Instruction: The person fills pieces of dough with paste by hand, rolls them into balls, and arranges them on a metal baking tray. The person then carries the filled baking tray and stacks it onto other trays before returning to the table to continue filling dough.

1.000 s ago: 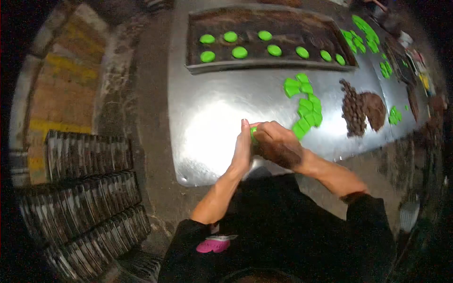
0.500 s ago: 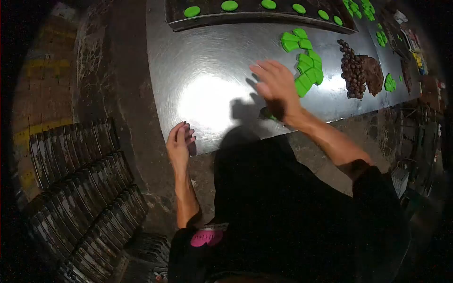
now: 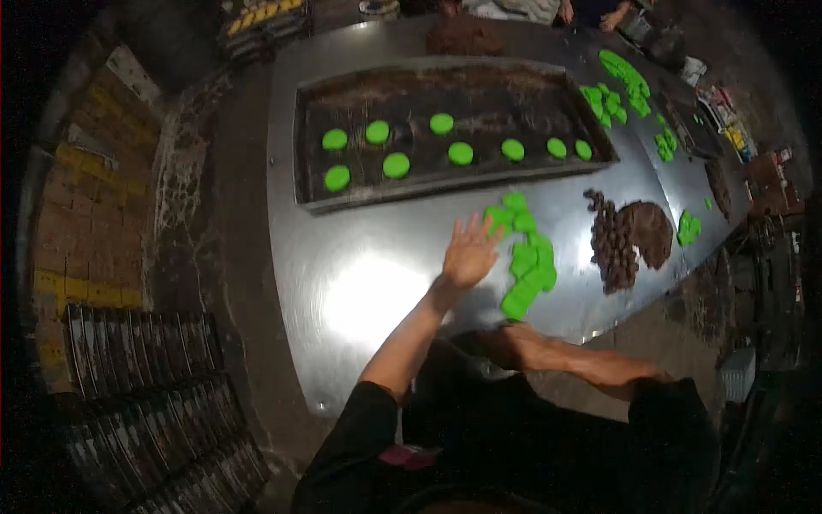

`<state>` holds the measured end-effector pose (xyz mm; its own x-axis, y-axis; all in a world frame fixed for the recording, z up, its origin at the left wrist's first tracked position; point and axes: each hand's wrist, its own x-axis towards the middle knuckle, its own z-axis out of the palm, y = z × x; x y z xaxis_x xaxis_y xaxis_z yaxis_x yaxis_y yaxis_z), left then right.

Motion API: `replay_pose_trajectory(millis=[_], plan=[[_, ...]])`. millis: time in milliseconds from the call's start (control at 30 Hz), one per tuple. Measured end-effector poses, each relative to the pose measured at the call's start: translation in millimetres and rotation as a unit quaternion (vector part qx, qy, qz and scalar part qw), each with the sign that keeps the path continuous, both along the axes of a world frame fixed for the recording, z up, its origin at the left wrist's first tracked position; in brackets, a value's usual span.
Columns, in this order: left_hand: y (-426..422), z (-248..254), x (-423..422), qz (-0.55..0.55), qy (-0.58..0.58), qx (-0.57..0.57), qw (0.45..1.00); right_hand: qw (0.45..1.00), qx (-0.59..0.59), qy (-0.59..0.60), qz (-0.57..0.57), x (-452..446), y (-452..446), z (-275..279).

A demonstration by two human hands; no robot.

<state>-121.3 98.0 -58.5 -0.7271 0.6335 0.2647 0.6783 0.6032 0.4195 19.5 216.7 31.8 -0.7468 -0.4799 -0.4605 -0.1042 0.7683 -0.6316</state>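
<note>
My left hand point(image 3: 471, 253) is over the metal table point(image 3: 402, 236), fingers spread, with its fingertips at a cluster of bright green dough-like pieces point(image 3: 533, 270). Whether it touches them I cannot tell. My right hand point(image 3: 509, 345) is low at the table's front edge, just below the nearest green piece. It lies in shadow and is blurred, so its fingers and anything in them are hidden. Beyond the hands is a large dark tray point(image 3: 462, 182) with a raised rim. Several flat green discs point(image 3: 396, 165) lie in it in two rows.
To the right are a heap of brown balls point(image 3: 615, 244) and a brown dough-like mass point(image 3: 648, 233). More green lumps point(image 3: 629, 81) lie farther back. Dark trays point(image 3: 145, 351) stand stacked at lower left. Another person's hand point(image 3: 613, 19) shows at the far edge.
The view has tilted up, showing more of the tray. My left hand has moved from the table's front left to the green pieces. My right hand has drawn back to the front edge.
</note>
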Motion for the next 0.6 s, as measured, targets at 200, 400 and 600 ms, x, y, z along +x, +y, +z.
replay_pose_trajectory(millis=[200,400,600], plan=[[23,-13,-40,-0.054,0.172,0.074,0.981,0.968,-0.082,0.161,-0.175,-182,81,53],[-17,24,9,0.240,-0.376,0.418,0.791,0.873,-0.042,0.399,-0.278,-373,118,-16],[-105,52,61,0.319,-0.448,0.638,0.539,0.838,0.265,0.463,-0.114,-334,65,-35]])
